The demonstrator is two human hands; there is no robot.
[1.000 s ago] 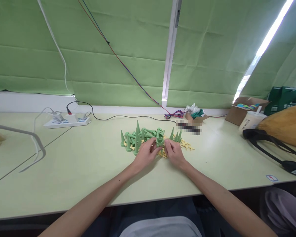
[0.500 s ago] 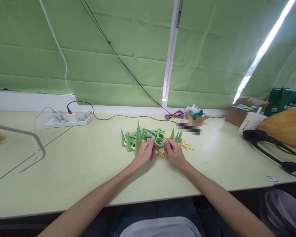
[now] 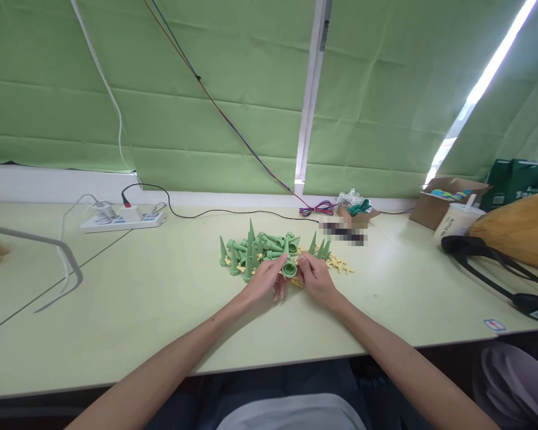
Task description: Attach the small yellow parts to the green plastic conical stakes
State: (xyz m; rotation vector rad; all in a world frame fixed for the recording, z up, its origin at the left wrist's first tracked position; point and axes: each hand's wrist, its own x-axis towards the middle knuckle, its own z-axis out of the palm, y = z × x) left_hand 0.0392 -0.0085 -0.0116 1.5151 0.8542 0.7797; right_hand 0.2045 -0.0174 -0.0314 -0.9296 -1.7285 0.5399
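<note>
A green plastic cone (image 3: pixel 289 270) is held by my left hand (image 3: pixel 265 280), its hollow round base turned toward me and a spike showing behind it. My right hand (image 3: pixel 316 278) is pinched closed at the cone's right side; what is between its fingertips, if anything, is too small to make out. Behind my hands lies a heap of green cones (image 3: pixel 275 240), some on their sides. Several green cones stand upright at the left, including a front one (image 3: pixel 247 270), and others (image 3: pixel 326 248) at the right. Small yellow branched pieces (image 3: pixel 341 264) lie scattered around and partly under my hands.
A white power strip (image 3: pixel 123 221) with plugs sits at the back left. Toward the back right are a bundled cable (image 3: pixel 318 208), a small open box (image 3: pixel 356 216), and a cardboard box (image 3: pixel 430 209). A drink cup (image 3: pixel 458 221) and black strap-like object (image 3: pixel 484 272) are at the right.
The cone in my left hand has come slightly down and toward me, its open base now lower. My left hand has shifted with it; my right hand has barely moved.
</note>
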